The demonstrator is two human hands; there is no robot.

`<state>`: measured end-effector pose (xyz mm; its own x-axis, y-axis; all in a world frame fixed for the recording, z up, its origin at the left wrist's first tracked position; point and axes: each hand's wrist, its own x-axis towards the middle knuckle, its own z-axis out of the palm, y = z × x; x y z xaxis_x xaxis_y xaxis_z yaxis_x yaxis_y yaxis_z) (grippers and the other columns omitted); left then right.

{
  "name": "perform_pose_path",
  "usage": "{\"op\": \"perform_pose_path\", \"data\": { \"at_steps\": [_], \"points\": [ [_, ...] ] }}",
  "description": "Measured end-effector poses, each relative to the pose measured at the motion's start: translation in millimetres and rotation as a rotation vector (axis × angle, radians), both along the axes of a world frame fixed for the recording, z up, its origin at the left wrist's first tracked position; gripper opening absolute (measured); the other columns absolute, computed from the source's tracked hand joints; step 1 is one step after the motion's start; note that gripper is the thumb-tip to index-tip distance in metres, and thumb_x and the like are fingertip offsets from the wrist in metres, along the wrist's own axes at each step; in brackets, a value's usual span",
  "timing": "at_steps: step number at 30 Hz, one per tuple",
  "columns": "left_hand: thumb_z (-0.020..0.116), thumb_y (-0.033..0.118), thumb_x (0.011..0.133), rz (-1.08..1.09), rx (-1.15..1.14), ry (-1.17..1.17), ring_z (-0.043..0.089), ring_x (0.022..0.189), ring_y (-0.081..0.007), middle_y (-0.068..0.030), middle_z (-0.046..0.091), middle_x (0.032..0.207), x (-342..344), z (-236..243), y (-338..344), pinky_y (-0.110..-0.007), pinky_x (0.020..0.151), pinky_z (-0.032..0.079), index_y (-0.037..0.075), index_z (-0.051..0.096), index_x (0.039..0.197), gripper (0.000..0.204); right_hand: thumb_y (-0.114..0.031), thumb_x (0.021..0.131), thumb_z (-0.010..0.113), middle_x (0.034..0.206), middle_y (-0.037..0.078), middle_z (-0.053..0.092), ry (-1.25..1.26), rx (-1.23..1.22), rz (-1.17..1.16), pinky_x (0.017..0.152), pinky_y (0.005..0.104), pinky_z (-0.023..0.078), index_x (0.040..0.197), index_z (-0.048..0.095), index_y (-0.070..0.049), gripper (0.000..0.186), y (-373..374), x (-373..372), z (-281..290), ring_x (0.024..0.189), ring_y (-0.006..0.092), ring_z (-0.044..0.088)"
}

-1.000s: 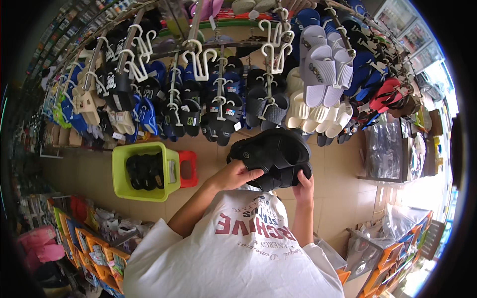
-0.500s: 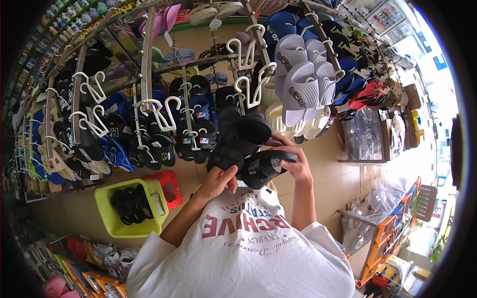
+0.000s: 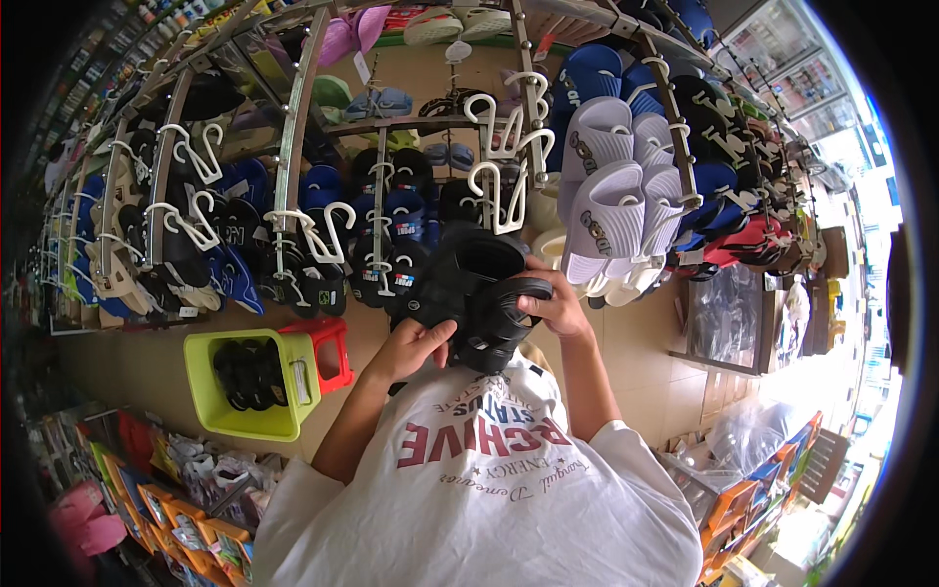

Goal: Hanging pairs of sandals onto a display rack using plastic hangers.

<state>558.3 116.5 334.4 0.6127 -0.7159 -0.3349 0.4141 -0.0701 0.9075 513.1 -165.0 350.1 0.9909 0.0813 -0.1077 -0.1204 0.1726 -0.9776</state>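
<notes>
1. L hand [image 3: 416, 347]: gripping the near L end of the pair of blk sandals [image 3: 484, 318], thumb on top; fingers underneath mostly hidden.
2. R hand [image 3: 559, 305]: pinching the raised rim of the nearer, tilted sandal, thumb on the near side; rest of grip partly hidden.
3. Sandals: btwn both hands, approx 1 o'c from L hand, 9 o'c from R hand; the two touch/overlap, in front of the chest of the white tee [image 3: 479, 509].
4. Yellow-green bin [image 3: 262, 423] w/ blk footwear [image 3: 249, 374] inside: approx 9 o'c from L hand, well apart; red plastic item [image 3: 333, 331] just beside it at its 3 o'c.
5. Lavender slides [image 3: 616, 210]: hung at 1 o'c from R hand.
6. White hangers [image 3: 509, 201]: 12 o'c from sandals, near.
</notes>
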Motion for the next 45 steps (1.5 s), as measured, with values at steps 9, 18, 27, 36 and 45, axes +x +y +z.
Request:
{"op": "perform_pose_path", "data": {
  "at_steps": [9, 18, 27, 36, 45],
  "points": [
    [0.073, 0.014, 0.091, 0.065, 0.149, -0.097, 0.061, 0.071, -0.0102, -0.0021, 0.064, 0.085, -29, -20, 11, -0.025, 0.065, 0.05, 0.002, 0.059, 0.103, 0.022, -0.017, 0.079, 0.08, 0.12, 0.013, 0.06, -0.039, -0.137, 0.094, 0.095, 0.0347, 0.044, 0.098, 0.071, 0.007, 0.032, -12, 9, -5, 0.111, 0.026, 0.058],
    [0.088, 0.011, 0.066, 0.487, 0.573, -0.741, 0.064, 0.098, -0.0201, -0.0079, 0.064, 0.105, -22, -23, 1, -0.034, 0.084, 0.052, 0.004, 0.056, 0.122, 0.064, -0.022, 0.077, 0.081, 0.109, 0.012, 0.06, -0.056, -0.107, 0.076, 0.092, 0.0336, 0.042, 0.097, 0.072, 0.007, 0.036, -19, 7, -18, 0.104, 0.0248, 0.057],
    [0.072, -0.004, 0.074, 0.413, 0.129, -0.247, 0.06, 0.115, -0.0177, -0.0089, 0.064, 0.121, -3, -72, -1, -0.033, 0.1, 0.047, 0.002, 0.054, 0.131, 0.061, -0.02, 0.079, 0.081, 0.127, 0.017, 0.06, -0.17, -0.213, 0.183, 0.101, 0.0375, 0.042, 0.103, 0.073, 0.004, 0.035, -22, 9, -11, 0.118, 0.031, 0.057],
    [0.063, -0.013, 0.072, 0.797, -0.079, -0.024, 0.058, 0.116, -0.0191, -0.0089, 0.059, 0.125, -13, -93, 0, -0.032, 0.1, 0.046, 0.004, 0.045, 0.136, 0.069, -0.019, 0.089, 0.074, 0.115, 0.013, 0.067, 0.085, -0.077, -0.112, 0.091, 0.0308, 0.048, 0.119, 0.066, 0.003, 0.038, -8, -13, -19, 0.104, 0.0178, 0.062],
    [0.066, -0.008, 0.077, 0.825, -0.022, 0.041, 0.059, 0.112, -0.02, -0.0098, 0.06, 0.123, -7, -76, -6, -0.033, 0.096, 0.048, 0.005, 0.047, 0.135, 0.063, -0.033, 0.093, 0.071, 0.111, 0.01, 0.067, 0.361, 0.285, -0.371, 0.089, 0.0283, 0.048, 0.123, 0.059, 0.006, 0.051, 4, -8, -57, 0.099, 0.0165, 0.063]
  ]
}}
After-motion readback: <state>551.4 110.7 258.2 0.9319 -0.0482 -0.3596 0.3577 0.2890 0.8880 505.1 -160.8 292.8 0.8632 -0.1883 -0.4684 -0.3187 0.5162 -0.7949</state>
